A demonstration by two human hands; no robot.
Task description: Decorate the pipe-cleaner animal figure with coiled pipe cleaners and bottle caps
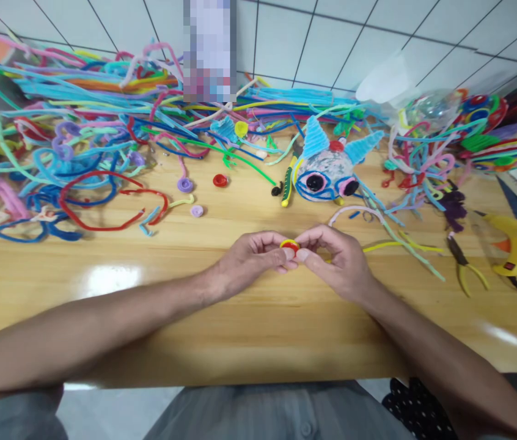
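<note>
Both hands meet at frame centre above the surface (258, 318), the left hand (249, 260) and right hand (336, 260) pinching from opposite sides a small red-and-yellow coil (289, 245), beyond which sits the pipe-cleaner creature (327, 171).

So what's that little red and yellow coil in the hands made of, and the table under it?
The coil, pinched between left hand and right hand, looks like fuzzy pipe cleaner wound tight, matching the matte, bristly strands behind. The table looks like varnished pale wood: plank seams, grain and glossy light reflections.
</note>
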